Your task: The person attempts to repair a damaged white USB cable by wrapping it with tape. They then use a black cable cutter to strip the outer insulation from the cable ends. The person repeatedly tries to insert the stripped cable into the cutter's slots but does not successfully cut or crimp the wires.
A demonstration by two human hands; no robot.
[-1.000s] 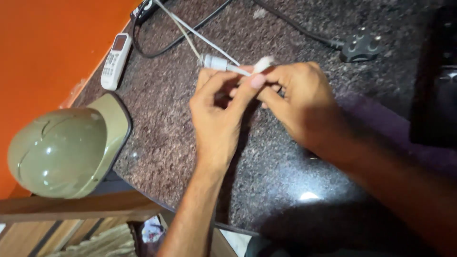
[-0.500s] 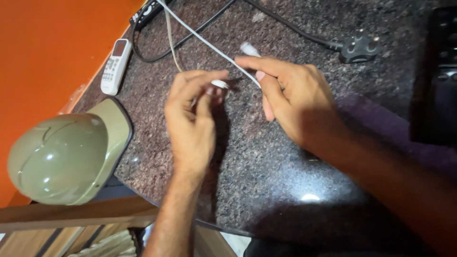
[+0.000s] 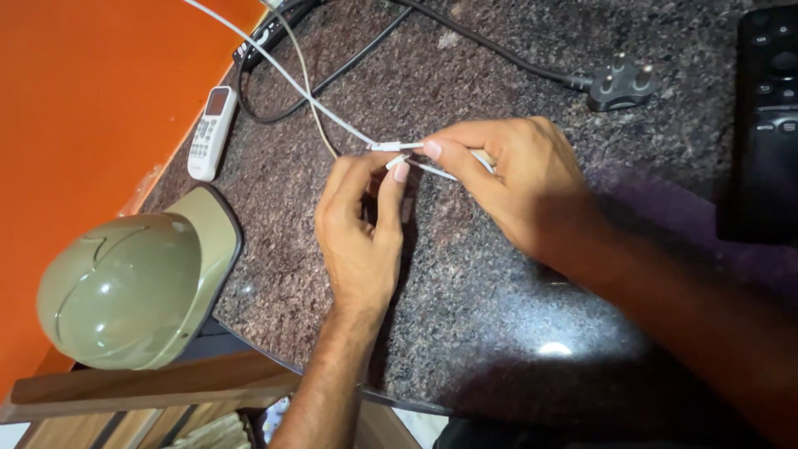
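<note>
Over a speckled dark granite counter (image 3: 515, 283), my left hand (image 3: 359, 229) pinches the end of a thin white cable (image 3: 314, 100) between thumb and fingertips. My right hand (image 3: 511, 183) grips a second white cable end with a small plug (image 3: 386, 147), its index finger pressing on it. The two ends meet between my fingertips at the middle of the view. The white cables run up and left toward the far edge of the counter.
A white remote (image 3: 211, 133) lies by the orange wall (image 3: 75, 125). An olive-green cap (image 3: 133, 287) rests on the counter's left edge. A black cord ends in a three-pin plug (image 3: 622, 83). A black remote (image 3: 763, 125) lies at the right. Wooden slats (image 3: 150, 391) show below.
My left hand shifted right and back toward my right hand, and the two cable ends have come together again between my fingertips.
</note>
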